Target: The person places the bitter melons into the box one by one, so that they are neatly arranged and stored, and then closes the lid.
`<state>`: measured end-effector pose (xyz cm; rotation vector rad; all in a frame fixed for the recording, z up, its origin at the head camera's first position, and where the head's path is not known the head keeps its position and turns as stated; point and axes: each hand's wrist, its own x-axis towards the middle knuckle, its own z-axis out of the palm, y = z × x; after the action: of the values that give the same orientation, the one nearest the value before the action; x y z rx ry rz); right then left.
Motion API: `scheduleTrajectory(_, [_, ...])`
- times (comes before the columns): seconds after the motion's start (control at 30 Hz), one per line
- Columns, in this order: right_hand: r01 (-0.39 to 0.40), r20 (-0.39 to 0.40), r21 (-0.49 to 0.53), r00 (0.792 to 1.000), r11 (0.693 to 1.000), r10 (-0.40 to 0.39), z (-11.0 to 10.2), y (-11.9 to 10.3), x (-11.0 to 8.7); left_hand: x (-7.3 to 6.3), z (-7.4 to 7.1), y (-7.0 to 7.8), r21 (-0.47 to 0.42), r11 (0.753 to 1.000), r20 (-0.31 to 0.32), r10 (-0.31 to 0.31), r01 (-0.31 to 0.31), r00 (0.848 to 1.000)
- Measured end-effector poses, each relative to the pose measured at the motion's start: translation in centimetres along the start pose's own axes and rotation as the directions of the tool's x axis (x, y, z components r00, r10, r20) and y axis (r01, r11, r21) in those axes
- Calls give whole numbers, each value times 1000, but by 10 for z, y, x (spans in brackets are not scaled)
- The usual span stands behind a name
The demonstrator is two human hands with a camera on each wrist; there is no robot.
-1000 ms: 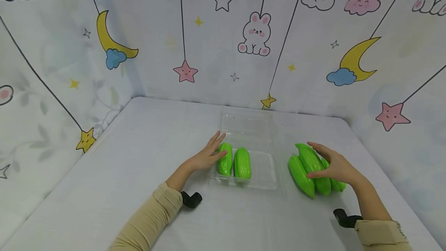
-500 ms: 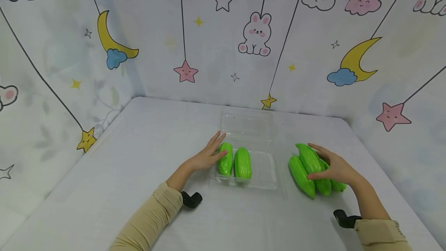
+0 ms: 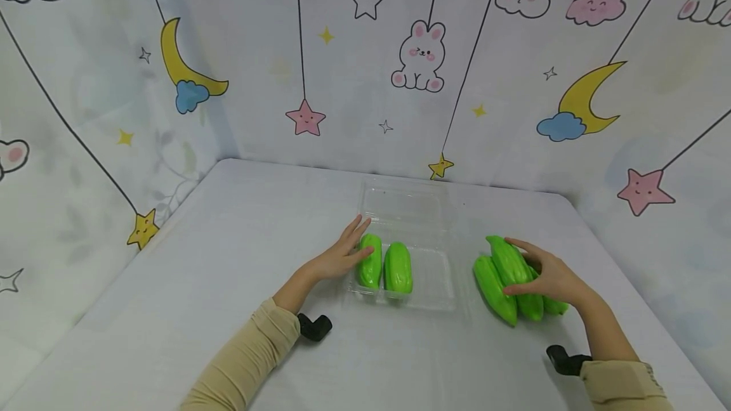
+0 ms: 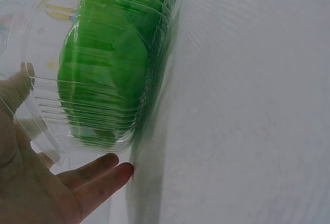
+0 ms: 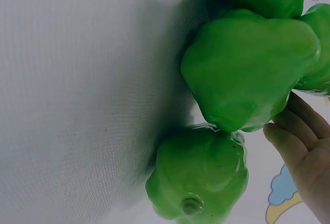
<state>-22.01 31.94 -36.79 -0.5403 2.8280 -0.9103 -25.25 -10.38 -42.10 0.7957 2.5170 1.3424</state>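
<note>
On the left of the table, my left hand (image 3: 337, 259) reaches along the near-left side of a clear plastic clamshell box (image 3: 432, 278). Its thumb crosses over the rim, while the other fingers extend along the outside wall in the left wrist view. Two long, bright green vegetables, one at the left (image 3: 370, 265) and one beside it (image 3: 398, 268), lie in the box. My right hand (image 3: 551, 276) arches over a pile of similar ridged green vegetables. Its thumb and fingers spread across the top vegetable (image 5: 247, 69), thumb tip right at its edge. Fingertips are partly hidden behind it.
The box's lid (image 3: 402, 205) lies folded back toward the far table edge. A lower vegetable (image 5: 198, 175) sits beside the top one. White cloth covers the table (image 3: 228, 227), and a printed curtain (image 3: 257, 49) hangs right behind and along both sides.
My right fingers have come down very slightly over the top vegetable. The left hand, the box and the vegetables have kept their places.
</note>
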Motion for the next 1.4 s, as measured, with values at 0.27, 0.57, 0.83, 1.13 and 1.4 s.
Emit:
scheduleTrajectory(0.27, [5, -19, -19, 1000, 1000, -5, 1, 4, 0, 0, 1, -1, -2, 1000, -2, 5, -5, 1000])
scheduleTrajectory(0.57, [2, -50, -39, 999, 999, -4, -1, -1, -1, -1, 2, 0, -1, 1000, -8, -3, 3, 1000])
scheduleTrajectory(0.83, [-3, -54, -43, 999, 999, 0, -2, -7, 0, -3, 1, 6, 2, 1000, -15, -4, 4, 1000])
scheduleTrajectory(1.13, [-32, -69, -67, 997, 997, 28, -2, -20, 1, -2, 0, 8, 12, 1000, -13, -14, 14, 1000])
scheduleTrajectory(1.4, [-38, -70, -66, 997, 997, 33, 1, -32, 3, -3, 0, 7, 13, 1000, -12, -10, 10, 1000])
